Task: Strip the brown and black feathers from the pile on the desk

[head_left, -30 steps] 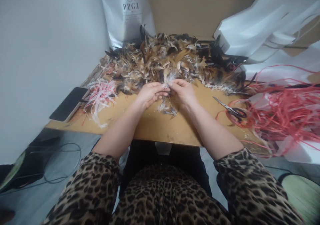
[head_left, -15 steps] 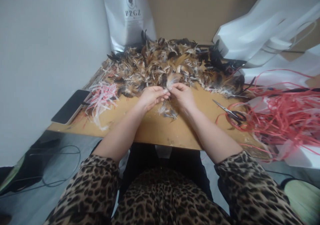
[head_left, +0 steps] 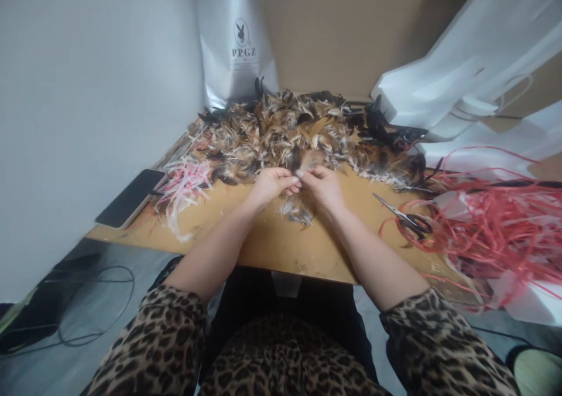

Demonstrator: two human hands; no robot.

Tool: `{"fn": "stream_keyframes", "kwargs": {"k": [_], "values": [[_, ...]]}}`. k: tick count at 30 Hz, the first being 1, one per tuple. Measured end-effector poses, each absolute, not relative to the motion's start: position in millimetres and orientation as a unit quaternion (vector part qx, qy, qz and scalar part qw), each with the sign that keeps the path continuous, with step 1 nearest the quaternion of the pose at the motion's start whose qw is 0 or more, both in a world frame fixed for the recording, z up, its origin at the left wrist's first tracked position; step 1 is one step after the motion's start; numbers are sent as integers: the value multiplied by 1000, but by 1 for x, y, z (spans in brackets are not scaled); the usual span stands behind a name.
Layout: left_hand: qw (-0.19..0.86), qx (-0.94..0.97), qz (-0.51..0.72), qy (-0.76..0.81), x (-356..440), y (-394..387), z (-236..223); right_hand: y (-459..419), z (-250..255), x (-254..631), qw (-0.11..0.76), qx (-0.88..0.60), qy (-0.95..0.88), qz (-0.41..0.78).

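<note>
My left hand (head_left: 275,186) and my right hand (head_left: 324,188) meet over the middle of the wooden table (head_left: 285,249), thumbs and fingertips pinched close together. Between them are brown and white feathers (head_left: 311,159), fanning up above the right fingers. Exactly which hand bears them is hard to see, since the fingertips overlap. Beneath the hands lie a few loose grey feather tufts (head_left: 297,211). Just behind is a large heap of brown, black and cream feathers (head_left: 281,123).
Scissors (head_left: 406,215) lie to the right, beside a tangled pile of red plastic strips (head_left: 496,220). On the left are pink and white strips (head_left: 184,185) and a phone (head_left: 132,198). A silver printed bag (head_left: 237,50) stands behind; white bags (head_left: 421,85) hang at the right.
The view has tilted up, so everything sits lower in the picture. Both hands stay pinched together over the same spot, and the feathers' fan is now partly blurred.
</note>
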State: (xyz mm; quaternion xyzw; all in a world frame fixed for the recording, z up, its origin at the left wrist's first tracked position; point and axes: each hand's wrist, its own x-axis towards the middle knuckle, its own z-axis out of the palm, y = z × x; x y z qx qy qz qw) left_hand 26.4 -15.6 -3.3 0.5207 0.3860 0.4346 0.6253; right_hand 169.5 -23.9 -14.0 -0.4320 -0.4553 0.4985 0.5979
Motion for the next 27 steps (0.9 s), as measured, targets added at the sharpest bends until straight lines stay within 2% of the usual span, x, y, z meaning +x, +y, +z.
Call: {"fn": "stream_keyframes", "kwargs": {"k": [9, 15, 21, 27], "values": [[614, 542, 415, 397, 26, -18, -1, -22, -15, 172, 584, -431, -481, 492], [598, 525, 458, 397, 16, -11, 1, -20, -12, 173, 574, -421, -506, 486], [569, 427, 565, 419, 0, 3, 3, -21, -3, 191, 470, -510, -592, 410], [565, 427, 566, 422, -4, 2, 6, -23, -9, 191, 379, -517, -707, 298]]}}
